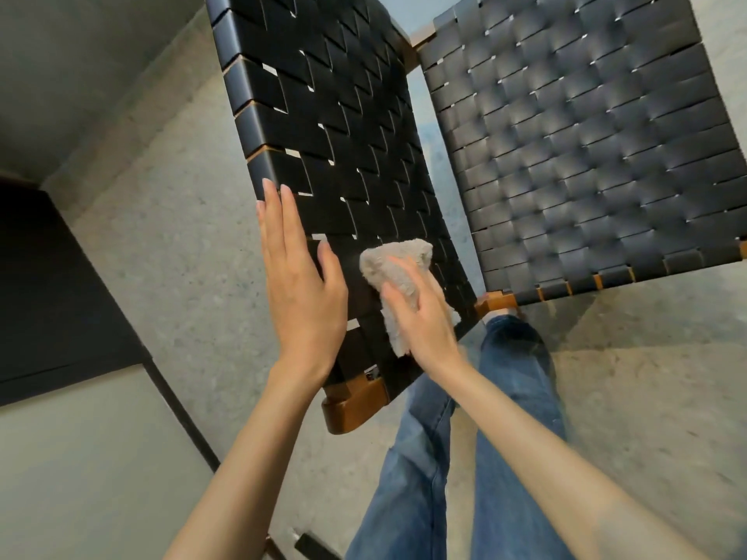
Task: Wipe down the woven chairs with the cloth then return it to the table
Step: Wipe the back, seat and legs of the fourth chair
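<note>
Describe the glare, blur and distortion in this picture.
Head view: a soft sheen glints on the woven seat. Head view: the right hand and cloth are slightly motion-blurred, while the left hand is sharper. Head view: the wide-angle lens splays the woven backrest.

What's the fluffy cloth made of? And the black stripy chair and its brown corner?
The cloth looks like beige microfibre or terry: its pile is fuzzy. The chair straps are flat black bands, matte with a soft sheen, maybe leather or vinyl. The brown corner is probably varnished wood: smooth and glossy.
</note>
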The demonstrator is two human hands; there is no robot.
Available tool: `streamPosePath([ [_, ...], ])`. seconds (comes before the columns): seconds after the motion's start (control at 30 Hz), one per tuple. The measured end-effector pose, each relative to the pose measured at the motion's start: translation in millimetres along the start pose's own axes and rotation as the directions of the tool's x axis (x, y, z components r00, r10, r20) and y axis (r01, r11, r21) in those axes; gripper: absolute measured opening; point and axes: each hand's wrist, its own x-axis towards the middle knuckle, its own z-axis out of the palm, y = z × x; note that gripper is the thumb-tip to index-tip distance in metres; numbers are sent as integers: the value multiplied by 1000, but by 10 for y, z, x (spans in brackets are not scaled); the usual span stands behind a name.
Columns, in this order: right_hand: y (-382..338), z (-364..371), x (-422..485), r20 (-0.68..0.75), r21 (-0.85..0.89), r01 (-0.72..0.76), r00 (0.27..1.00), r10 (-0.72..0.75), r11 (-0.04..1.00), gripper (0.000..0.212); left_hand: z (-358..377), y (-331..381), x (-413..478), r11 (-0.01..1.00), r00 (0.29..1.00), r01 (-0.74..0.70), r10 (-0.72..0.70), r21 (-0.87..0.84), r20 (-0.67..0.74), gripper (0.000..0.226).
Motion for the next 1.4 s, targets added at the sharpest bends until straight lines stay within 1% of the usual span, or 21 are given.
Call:
streamPosePath([
  [0.07,-167,18,-151,70,7,67,995,-68,998,32,-19,10,-1,1000,1000,-8,8,-9,6,60],
  [0.13,-216,50,-209,97,-34,131,987,-127,991,30,-35,7,-6,1000,1000,-12,12,-18,9,60],
  [0.27,-45,68,-119,27,-169,215,977,-214,962,36,-26,18,-2,1000,1000,2,-2,-9,-4,59],
  [0.37,215,8,67,11,-166,289,957,-291,943,39,-19,20,2,1000,1000,6,-6,6,-13,60],
  [0.4,308,-21,132,-1,-150,285,958,-288,947,43,-18,18,0,1000,1000,5,-5,9,-11,60],
  [0.47,526,-89,292,-32,-133,213,975,-219,968,49,-10,9,1,1000,1000,4,-4,14,-9,60],
  [0.53,788,-162,494,-65,-144,77,994,-87,987,47,0,-7,6,1000,1000,6,-6,16,-14,60],
  [0.57,920,-225,592,-87,-161,-2,996,-12,987,50,0,5,6,1000,1000,5,-4,14,-15,60],
  [0.63,1159,-341,787,-97,-141,-146,986,134,979,58,3,20,5,1000,1000,-1,1,15,-18,60],
  [0.7,1324,-389,938,-80,-100,-238,970,231,966,59,16,2,9,1000,1000,-2,2,21,-23,60],
  [0.8,1412,-397,1030,-101,-77,-305,950,297,949,63,25,-16,10,1000,1000,1,0,21,-24,60],
  [0.87,1390,-373,1014,-113,-54,-321,943,314,945,65,27,-17,10,1000,1000,4,-3,18,-29,60],
  [0.97,1231,-322,827,-145,-64,-336,935,324,940,59,26,-14,10,1000,999,2,-2,6,-32,60],
  [1.03,1013,-280,590,-135,-22,-268,956,262,963,46,22,-12,12,1000,999,4,-4,4,-34,60],
  [1.1,700,-216,298,-77,12,-137,987,138,990,32,19,-15,9,1000,999,8,-8,5,-31,60],
  [1.13,528,-175,150,-39,39,-52,998,54,998,31,18,-18,7,1000,1000,9,-9,5,-29,60],
  [1.2,167,-77,-119,24,95,108,994,-111,990,34,15,-21,6,1000,1000,5,-5,0,-28,59],
  [1.27,-105,28,-305,46,95,232,970,-238,968,39,10,-20,8,999,1000,1,-2,-38,-31,55],
  [1.33,-233,105,-401,38,28,295,955,-296,955,46,3,-16,10,995,999,16,-20,-97,-36,50],
  [1.4,-231,129,-405,17,-42,337,941,-337,940,52,-2,-16,10,993,999,23,-28,-118,-37,49],
])
